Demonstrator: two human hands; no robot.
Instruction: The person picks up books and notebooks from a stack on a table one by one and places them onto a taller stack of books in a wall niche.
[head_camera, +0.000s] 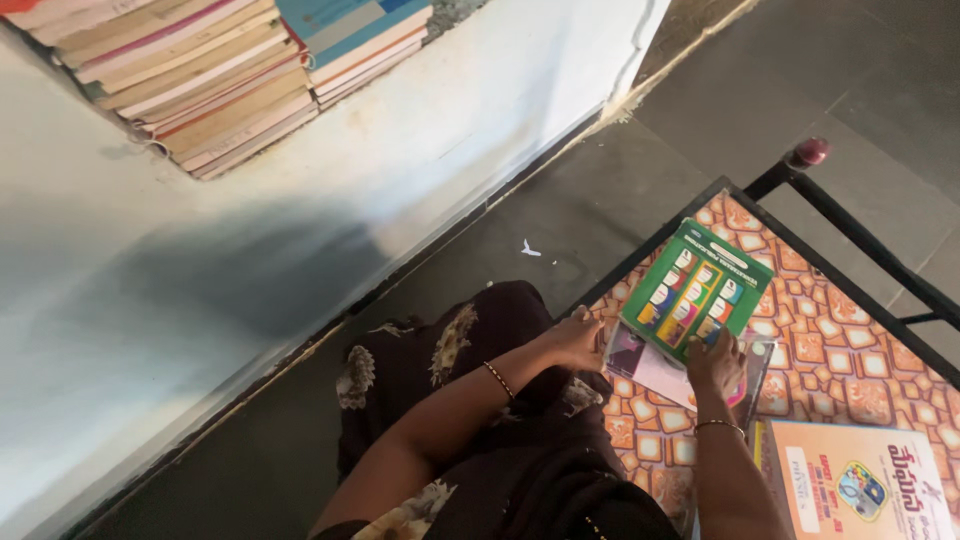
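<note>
Both hands grip a small pile of books on the patterned bed: the left hand (578, 340) clasps its left edge, the right hand (716, 362) its near edge. Topmost lies the green book (697, 288); an orange book (855, 490) lies nearer, at right.

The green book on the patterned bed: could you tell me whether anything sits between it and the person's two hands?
Nothing visible does. The left hand holds the edge of the small pile under the green book, and the right hand rests on that book's near corner.
</note>
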